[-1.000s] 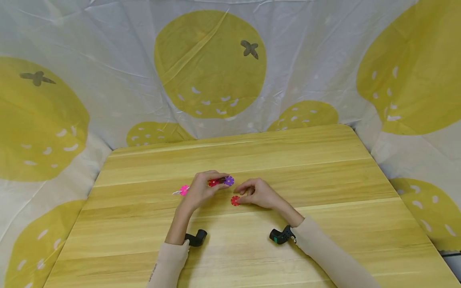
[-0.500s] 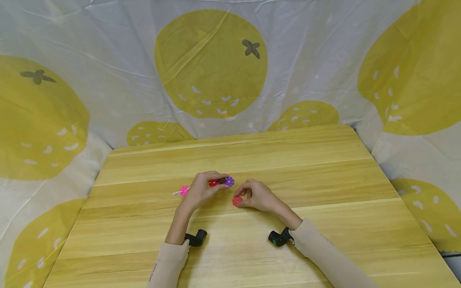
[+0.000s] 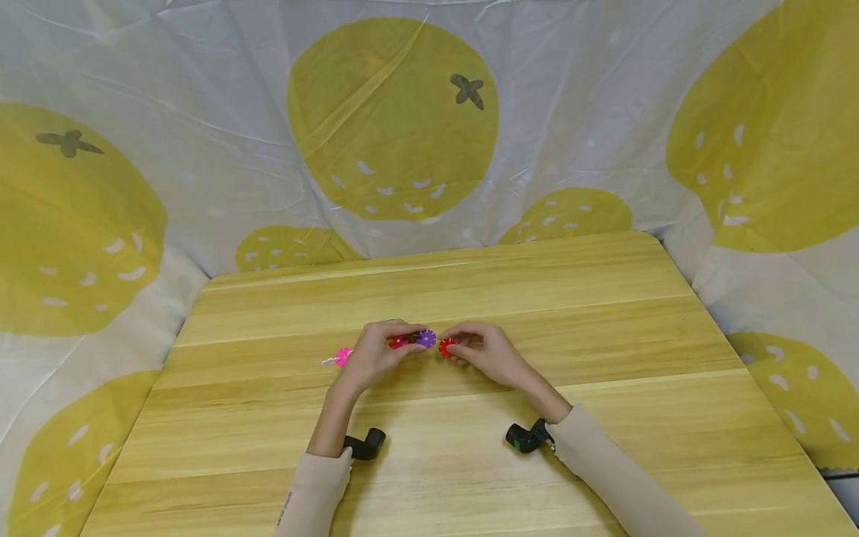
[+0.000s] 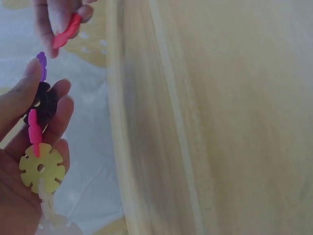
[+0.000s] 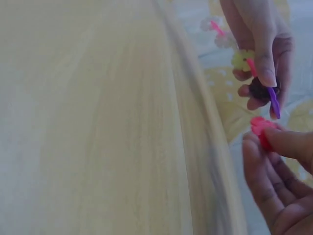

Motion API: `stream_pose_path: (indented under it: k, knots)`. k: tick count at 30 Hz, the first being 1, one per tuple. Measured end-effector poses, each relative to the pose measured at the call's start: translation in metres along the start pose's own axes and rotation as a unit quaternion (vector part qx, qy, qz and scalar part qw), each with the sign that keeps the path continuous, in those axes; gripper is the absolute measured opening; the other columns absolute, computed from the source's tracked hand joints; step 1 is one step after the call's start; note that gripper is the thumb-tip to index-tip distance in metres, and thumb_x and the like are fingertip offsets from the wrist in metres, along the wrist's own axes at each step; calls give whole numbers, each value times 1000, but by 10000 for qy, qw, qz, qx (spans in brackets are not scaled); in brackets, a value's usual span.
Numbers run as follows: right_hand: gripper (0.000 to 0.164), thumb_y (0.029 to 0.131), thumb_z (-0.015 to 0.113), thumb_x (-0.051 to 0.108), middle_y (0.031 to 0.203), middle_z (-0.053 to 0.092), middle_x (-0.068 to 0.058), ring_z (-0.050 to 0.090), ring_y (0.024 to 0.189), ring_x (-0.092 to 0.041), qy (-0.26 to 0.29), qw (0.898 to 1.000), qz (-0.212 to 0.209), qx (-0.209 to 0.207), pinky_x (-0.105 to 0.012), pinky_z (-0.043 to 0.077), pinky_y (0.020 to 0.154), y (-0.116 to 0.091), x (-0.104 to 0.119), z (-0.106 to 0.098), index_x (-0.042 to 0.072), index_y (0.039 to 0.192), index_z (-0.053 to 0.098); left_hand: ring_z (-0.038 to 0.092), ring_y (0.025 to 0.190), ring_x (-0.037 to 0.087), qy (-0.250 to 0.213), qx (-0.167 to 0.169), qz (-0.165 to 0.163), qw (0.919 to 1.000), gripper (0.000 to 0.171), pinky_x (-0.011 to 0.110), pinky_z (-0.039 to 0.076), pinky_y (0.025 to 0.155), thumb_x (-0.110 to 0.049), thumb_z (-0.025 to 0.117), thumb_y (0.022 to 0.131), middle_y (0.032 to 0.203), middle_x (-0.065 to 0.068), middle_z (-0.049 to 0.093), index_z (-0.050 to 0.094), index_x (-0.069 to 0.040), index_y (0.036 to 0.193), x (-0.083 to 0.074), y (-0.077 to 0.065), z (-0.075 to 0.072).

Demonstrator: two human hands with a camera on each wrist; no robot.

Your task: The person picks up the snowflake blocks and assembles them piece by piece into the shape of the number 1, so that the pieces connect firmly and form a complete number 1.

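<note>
My left hand (image 3: pixel 369 362) holds a chain of notched plastic snowflake discs, gripped between thumb and fingers near its right end. A purple disc (image 3: pixel 426 338) forms that end, joined to a black disc (image 4: pixel 48 102). Behind these follow a pinkish-red disc (image 4: pixel 35 131), a yellow disc (image 4: pixel 53 169) and pale discs (image 4: pixel 46 200). A pink disc (image 3: pixel 343 356) sticks out left of the hand. My right hand (image 3: pixel 495 359) pinches a single red disc (image 3: pixel 446 347) by thumb and fingers, a small gap away from the purple one. The palm hides part of the chain in the head view.
Both hands work above a wooden table (image 3: pixel 429 477). A black wrist camera (image 3: pixel 367 444) sits at the left cuff, another black wrist camera (image 3: pixel 527 436) at the right. A white cloth (image 3: pixel 570 97) with yellow fruit prints hangs behind the table.
The red disc, pinched by the right hand, has turned and come up beside the purple disc from a lower spot. My left hand and its chain have stayed almost still.
</note>
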State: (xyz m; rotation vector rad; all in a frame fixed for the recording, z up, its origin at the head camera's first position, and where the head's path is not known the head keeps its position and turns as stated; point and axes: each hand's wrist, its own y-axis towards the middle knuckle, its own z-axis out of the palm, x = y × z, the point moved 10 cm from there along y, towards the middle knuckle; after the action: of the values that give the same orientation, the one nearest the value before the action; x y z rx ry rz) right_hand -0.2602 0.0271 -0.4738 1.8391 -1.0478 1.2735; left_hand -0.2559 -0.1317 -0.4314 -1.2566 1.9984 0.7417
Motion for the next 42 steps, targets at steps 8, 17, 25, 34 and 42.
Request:
stream_pose_path:
  k: [8,17,25,34,42]
  knots:
    - [23,94,76,10,103,78,-15,76,87,-24,323,9961,-233,-784,-37,63,74,-1,10,-14,4,117,77,72,98,19,-96,18,-10,10000,31,27,59,82,-10,80,90,105,3,79,78,-9,121,-1,-1,0]
    - [19,93,78,12,101,80,-17,78,86,-36,562,9936,-329,-919,-48,63,75,-3,14,-15,4,110,79,72,104,22,-155,86,-8,9998,31,32,60,88,-8,77,92,110,4,79,77,-7,123,-2,-1,2]
    - [15,92,78,9,96,80,-19,78,87,-40,1016,9891,-352,-1011,-46,63,77,-3,15,-15,1,104,78,72,101,21,-208,-8,93,9997,29,29,60,85,-11,78,91,108,5,79,78,-7,120,-8,1,1]
    - [12,92,76,2,97,78,-23,76,89,-47,1326,9849,-449,-1014,-51,62,79,-1,18,-13,-4,101,76,73,99,21,-159,-90,275,9995,26,29,60,85,-8,78,91,105,7,79,79,-4,117,-16,4,1]
    - [14,93,76,4,99,78,-23,77,89,-44,1140,9868,-363,-1087,-43,64,78,0,15,-17,-3,105,75,71,98,20,-88,3,71,9999,27,32,59,86,-11,76,94,108,6,78,77,-5,121,-12,5,4]
